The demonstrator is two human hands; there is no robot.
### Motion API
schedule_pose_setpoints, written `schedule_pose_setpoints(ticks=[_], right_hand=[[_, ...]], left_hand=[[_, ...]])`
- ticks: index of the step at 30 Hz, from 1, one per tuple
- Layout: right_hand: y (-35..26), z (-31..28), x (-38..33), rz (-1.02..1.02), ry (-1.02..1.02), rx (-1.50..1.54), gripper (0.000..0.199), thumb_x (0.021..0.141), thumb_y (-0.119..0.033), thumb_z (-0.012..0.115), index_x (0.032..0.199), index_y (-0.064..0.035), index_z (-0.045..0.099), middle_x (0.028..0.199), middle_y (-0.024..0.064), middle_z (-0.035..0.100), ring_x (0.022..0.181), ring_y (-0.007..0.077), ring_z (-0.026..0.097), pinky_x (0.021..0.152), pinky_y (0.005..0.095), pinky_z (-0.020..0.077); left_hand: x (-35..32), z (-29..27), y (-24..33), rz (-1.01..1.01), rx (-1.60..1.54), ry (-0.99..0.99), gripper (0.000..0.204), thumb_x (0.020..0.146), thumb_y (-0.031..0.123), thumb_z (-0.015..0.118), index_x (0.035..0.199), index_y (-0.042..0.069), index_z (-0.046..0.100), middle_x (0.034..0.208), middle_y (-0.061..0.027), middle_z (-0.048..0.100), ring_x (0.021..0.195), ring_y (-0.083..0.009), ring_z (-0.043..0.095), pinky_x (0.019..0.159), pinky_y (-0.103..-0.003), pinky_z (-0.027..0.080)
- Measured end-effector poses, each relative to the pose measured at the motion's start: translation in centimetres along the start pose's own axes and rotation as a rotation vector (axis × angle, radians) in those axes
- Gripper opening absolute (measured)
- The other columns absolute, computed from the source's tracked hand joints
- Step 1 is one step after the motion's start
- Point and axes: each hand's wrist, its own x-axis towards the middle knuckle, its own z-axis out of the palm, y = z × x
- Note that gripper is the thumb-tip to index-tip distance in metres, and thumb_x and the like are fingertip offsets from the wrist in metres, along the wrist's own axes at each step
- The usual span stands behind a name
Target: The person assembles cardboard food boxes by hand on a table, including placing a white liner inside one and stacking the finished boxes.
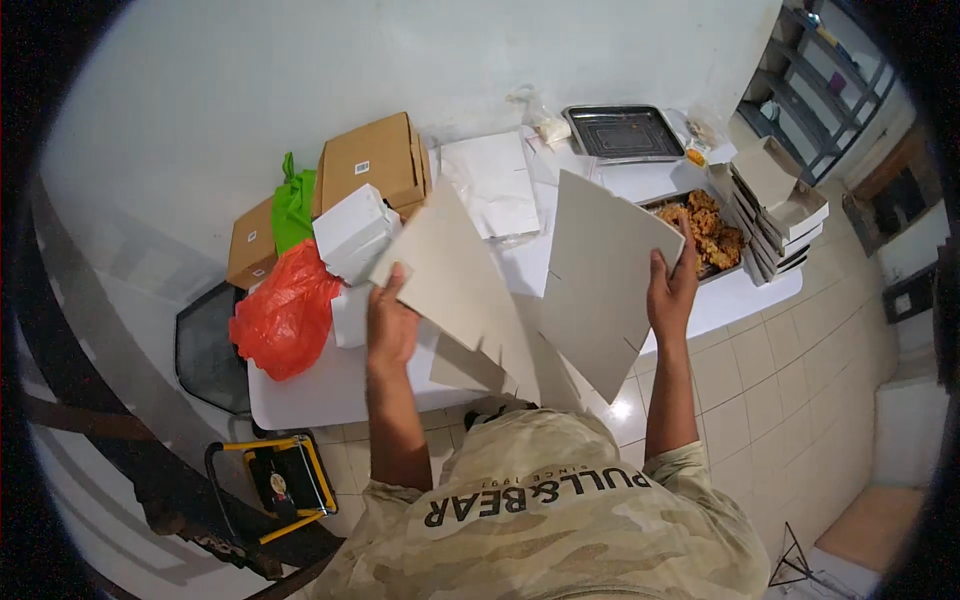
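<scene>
My left hand is closed on the outer edge of a flat cardboard sheet, thumb on its face. A second flat cardboard sheet, with short slits along its edges, is gripped at its outer edge by my right hand. Both sheets are tilted and held apart above the white table. Partly hidden below the left sheet, another pale sheet shows near the table's front edge. Pieces of fried chicken fill a tray just beyond my right hand.
A stack of open cardboard boxes stands at the right end. Behind are a dark tray and white sheets in plastic. A brown carton, white packet, green bag and red plastic bag crowd the left.
</scene>
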Motion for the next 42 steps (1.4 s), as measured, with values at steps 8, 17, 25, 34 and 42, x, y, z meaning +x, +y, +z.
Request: schedule_pose_setpoints(ticks=[8, 17, 25, 34, 42], right_hand=[[2.4, -3.2, -2.6, 0.299, 0.049, 0.271, 0.042, 0.084, -0.004, 0.046, 0.125, -0.0021, 0.037, 0.12, 0.0164, 0.046, 0.111, 0.0205, 0.044, 0.093, 0.0305, 0.0322], [2.2, -4.5, -4.0, 0.505, 0.004, 0.387, 0.023, 0.085, -0.013, 0.051, 0.102, 0.0029, 0.052, 0.076, 0.0021, 0.055, 0.067, 0.0065, 0.045, 0.058, 0.0207, 0.038], [1.1, -5.6, -3.8, 0.507, -0.144, 0.345, 0.032, 0.083, -0.006, 0.051, 0.114, 0.0015, 0.048, 0.083, 0.0046, 0.058, 0.071, 0.0068, 0.049, 0.064, 0.0212, 0.041], [-4.2, -1.8, -1.4, 0.305, -0.304, 0.605, 0.041, 0.08, 0.002, 0.05, 0.12, 0.0005, 0.043, 0.118, 0.0165, 0.048, 0.112, 0.0203, 0.043, 0.094, 0.0303, 0.0331], [-5.7, 0.0, -1.4, 0.049, -0.798, 0.563, 0.057, 0.077, -0.011, 0.057, 0.128, -0.0038, 0.033, 0.128, 0.0166, 0.039, 0.114, 0.028, 0.043, 0.092, 0.0364, 0.0382]], left_hand=[[7.1, 5.1, 6.5, 0.366, -0.131, -0.037, 0.041, 0.089, 0.029, 0.041, 0.12, 0.002, 0.037, 0.122, -0.0109, 0.043, 0.11, -0.0215, 0.044, 0.095, -0.035, 0.036], [19.0, 4.8, -14.5, 0.154, -0.43, 0.406, 0.05, 0.088, 0.043, 0.035, 0.126, 0.012, 0.026, 0.128, -0.0092, 0.035, 0.114, -0.0264, 0.04, 0.089, -0.046, 0.04], [17.4, 2.7, -23.9, -0.126, 0.047, 0.765, 0.051, 0.086, 0.039, 0.041, 0.122, 0.003, 0.032, 0.12, -0.0118, 0.046, 0.107, -0.0251, 0.046, 0.09, -0.039, 0.041], [4.8, 6.8, -14.7, 0.275, 0.111, 0.394, 0.042, 0.085, 0.024, 0.047, 0.121, 0.003, 0.04, 0.124, -0.0112, 0.039, 0.11, -0.023, 0.04, 0.086, -0.039, 0.04], [-3.2, 11.3, -5.4, 0.632, 0.72, -0.482, 0.046, 0.076, 0.022, 0.062, 0.115, 0.002, 0.05, 0.129, -0.0205, 0.035, 0.115, -0.0318, 0.041, 0.092, -0.037, 0.036]])
